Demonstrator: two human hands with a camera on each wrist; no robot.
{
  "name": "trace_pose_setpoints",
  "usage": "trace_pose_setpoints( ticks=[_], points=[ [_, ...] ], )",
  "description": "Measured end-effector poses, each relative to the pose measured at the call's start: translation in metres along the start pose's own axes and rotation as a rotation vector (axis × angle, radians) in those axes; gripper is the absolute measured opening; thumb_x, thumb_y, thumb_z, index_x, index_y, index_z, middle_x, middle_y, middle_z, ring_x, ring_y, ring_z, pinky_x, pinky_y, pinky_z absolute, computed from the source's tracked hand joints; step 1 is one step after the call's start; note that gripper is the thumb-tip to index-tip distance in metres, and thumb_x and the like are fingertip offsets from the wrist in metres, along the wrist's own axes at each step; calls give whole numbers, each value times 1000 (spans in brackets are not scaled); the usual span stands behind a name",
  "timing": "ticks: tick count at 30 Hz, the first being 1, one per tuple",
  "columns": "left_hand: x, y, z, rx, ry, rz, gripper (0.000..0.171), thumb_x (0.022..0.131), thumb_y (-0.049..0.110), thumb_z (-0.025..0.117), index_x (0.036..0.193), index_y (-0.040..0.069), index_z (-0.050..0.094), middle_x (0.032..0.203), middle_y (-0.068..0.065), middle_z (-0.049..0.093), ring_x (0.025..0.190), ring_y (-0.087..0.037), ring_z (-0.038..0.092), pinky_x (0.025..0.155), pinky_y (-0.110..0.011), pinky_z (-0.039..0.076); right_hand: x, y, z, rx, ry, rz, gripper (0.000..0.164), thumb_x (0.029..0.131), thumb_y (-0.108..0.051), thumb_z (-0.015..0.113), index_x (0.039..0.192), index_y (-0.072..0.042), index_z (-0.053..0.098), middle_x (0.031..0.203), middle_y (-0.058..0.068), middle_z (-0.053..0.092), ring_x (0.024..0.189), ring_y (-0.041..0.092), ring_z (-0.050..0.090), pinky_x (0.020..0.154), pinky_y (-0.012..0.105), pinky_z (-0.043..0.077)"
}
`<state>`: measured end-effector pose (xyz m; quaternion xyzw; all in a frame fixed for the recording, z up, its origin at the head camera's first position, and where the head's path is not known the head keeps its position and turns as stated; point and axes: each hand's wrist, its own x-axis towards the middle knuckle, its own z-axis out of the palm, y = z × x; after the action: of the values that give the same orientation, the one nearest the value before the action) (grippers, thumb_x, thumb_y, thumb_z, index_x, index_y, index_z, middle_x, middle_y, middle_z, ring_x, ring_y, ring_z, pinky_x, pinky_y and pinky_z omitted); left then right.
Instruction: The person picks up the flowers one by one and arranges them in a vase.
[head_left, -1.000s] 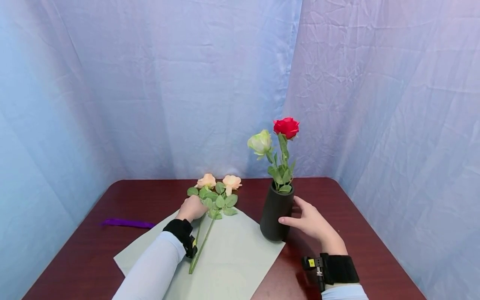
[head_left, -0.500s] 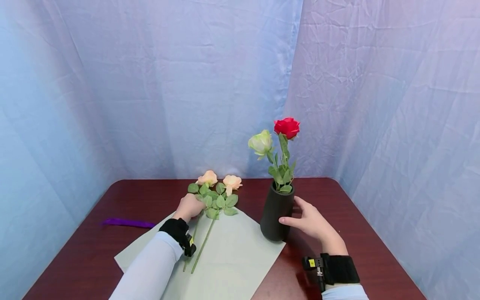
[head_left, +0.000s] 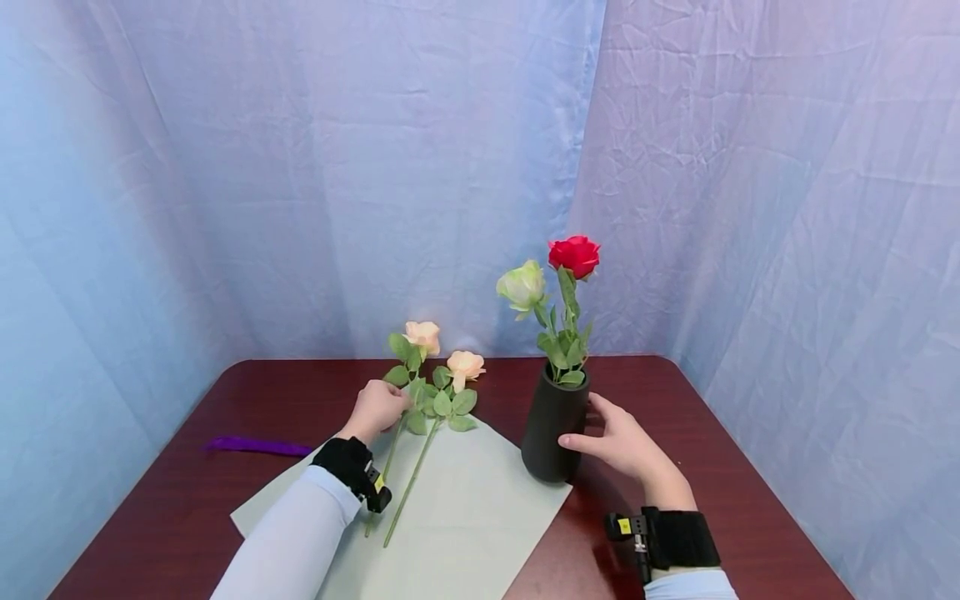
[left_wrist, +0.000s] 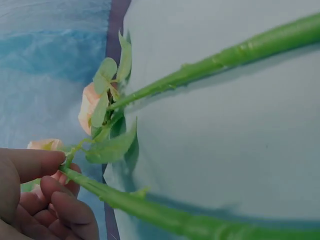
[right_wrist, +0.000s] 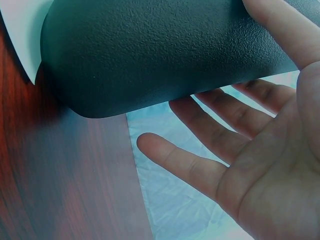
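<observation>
My left hand [head_left: 377,409] pinches the stem of a peach rose [head_left: 423,336] between thumb and fingers. In the left wrist view its green stem [left_wrist: 135,207] slants away from the fingertips, above the paper. A second peach rose [head_left: 467,365] lies beside it on a sheet of pale green wrapping paper [head_left: 465,517]. My right hand [head_left: 626,442] holds a black vase [head_left: 543,429] from the right, thumb on the near side and some fingers behind; the little finger stands apart in the right wrist view. The vase tilts slightly and bears a red rose [head_left: 573,255] and a greenish-white rose [head_left: 522,285].
A purple ribbon [head_left: 258,447] lies left of the paper on the dark red wooden table [head_left: 172,508]. Pale blue curtains [head_left: 300,183] hang behind the table and along both sides. The vase stands by the paper's right corner.
The left hand has drawn back slightly to the left, and the held peach rose's bloom has risen and separated from the other one. The right hand and vase have stayed put.
</observation>
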<state>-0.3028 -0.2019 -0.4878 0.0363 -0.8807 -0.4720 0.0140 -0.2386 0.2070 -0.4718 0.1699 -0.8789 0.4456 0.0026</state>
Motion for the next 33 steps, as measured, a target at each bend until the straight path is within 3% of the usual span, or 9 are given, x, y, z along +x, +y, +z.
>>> trace_pose_setpoints(
  ticks=[4,7,10,13,16,23,33],
  points=[
    [-3,3,0,-29,1,7,16,94,14,68,83,3,71,51,2,37,43,-14,34,48,-32,34,0,0,0,4,0,-4,84,86,-39,83,153,-10,41,143,14,55,128,36,55,97,53,50],
    [-5,4,0,-50,10,5,18,95,17,70,104,2,76,53,1,44,44,-14,37,49,-32,38,-1,0,0,6,1,-9,84,86,-38,83,153,-10,41,143,13,55,127,36,55,97,53,50],
    [-4,5,2,-90,11,-10,18,95,17,70,104,3,75,61,-4,55,44,-13,36,50,-33,40,-1,1,0,6,2,-12,84,86,-38,83,153,-10,41,142,13,56,127,35,55,97,53,51],
    [-4,6,4,-135,8,-17,18,95,17,71,102,1,74,81,-8,67,45,-12,39,53,-34,46,-1,1,0,6,0,-13,84,86,-38,83,153,-11,41,143,13,55,127,35,55,97,53,51],
    [-4,7,5,-171,6,-11,19,95,16,71,104,-2,73,91,-9,67,47,-11,44,58,-38,53,-1,1,0,9,-1,-16,84,86,-38,83,154,-11,41,143,12,55,127,35,55,97,53,51],
    [-8,10,4,-211,-11,-4,25,98,18,69,111,-3,72,61,-1,47,48,-13,46,68,-47,57,0,0,0,2,-2,-24,84,86,-39,83,154,-11,41,143,12,55,127,35,56,97,53,51],
    [-9,9,5,-251,10,21,25,99,17,67,112,-4,70,68,-5,53,53,-15,51,66,-43,58,0,0,0,9,-5,-15,85,86,-39,83,154,-12,41,143,12,55,127,35,55,96,52,51]
  ],
)
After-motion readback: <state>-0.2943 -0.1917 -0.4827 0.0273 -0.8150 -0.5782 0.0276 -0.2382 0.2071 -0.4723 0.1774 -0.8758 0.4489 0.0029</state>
